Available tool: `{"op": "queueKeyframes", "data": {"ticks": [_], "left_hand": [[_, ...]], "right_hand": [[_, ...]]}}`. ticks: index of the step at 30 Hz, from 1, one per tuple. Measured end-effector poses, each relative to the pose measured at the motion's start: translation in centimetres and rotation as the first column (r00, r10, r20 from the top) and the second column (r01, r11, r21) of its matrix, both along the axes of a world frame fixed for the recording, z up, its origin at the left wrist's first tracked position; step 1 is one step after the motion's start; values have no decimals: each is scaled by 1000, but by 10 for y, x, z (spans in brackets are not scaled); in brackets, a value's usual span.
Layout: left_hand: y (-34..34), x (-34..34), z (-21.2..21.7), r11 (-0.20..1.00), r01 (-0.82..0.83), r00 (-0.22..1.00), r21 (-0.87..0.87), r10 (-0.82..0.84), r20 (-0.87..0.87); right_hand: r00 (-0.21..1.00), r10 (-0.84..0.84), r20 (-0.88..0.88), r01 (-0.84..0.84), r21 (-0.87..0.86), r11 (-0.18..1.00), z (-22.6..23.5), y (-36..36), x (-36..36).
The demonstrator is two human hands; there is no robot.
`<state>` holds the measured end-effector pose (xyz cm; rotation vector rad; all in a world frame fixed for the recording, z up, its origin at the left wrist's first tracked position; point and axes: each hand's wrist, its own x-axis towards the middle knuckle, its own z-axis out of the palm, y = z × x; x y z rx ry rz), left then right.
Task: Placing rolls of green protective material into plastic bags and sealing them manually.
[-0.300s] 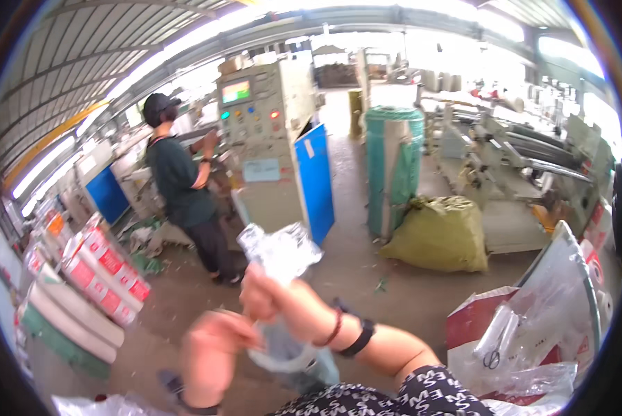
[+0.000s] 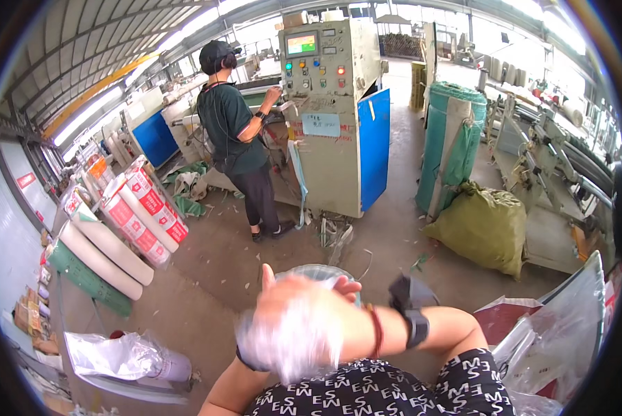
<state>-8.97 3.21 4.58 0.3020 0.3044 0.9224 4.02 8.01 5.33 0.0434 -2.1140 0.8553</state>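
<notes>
My right hand (image 2: 307, 308) is in front of my body, its arm wearing a red bracelet and a black band. Its fingers are closed on a crumpled piece of clear plastic film (image 2: 295, 343), smeared by motion. Behind it, mostly covered, is my left hand (image 2: 347, 286); the fingers that show are stretched out, and I see nothing held in them. Just beyond both hands, the rim of a round, pale container (image 2: 314, 270) shows; its inside is hidden.
A co-worker (image 2: 234, 132) stands at a grey control cabinet (image 2: 318, 163). Rolls (image 2: 127, 222) stand at left, near a plastic-wrapped roll (image 2: 165, 364). A green wrapped roll (image 2: 453, 145) and bulging yellow-green sack (image 2: 484, 225) are at right. Plastic-covered cartons (image 2: 567, 340) sit close by.
My right hand has come down toward my body with the plastic film, and my left hand is now behind it. The view has turned left and down.
</notes>
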Motion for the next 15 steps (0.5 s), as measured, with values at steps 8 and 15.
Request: {"op": "queueKeyframes", "data": {"ticks": [8, 15], "left_hand": [[1, -19, -33, 979, -64, 980, -192, 98, 171], [85, -8, 46, 745, 667, 255, -15, -247, -935]], "right_hand": [[924, -378, 55, 360, 210, 909, -41, -31, 97], [870, -478, 119, 396, 407, 823, -40, -14, 105]]}}
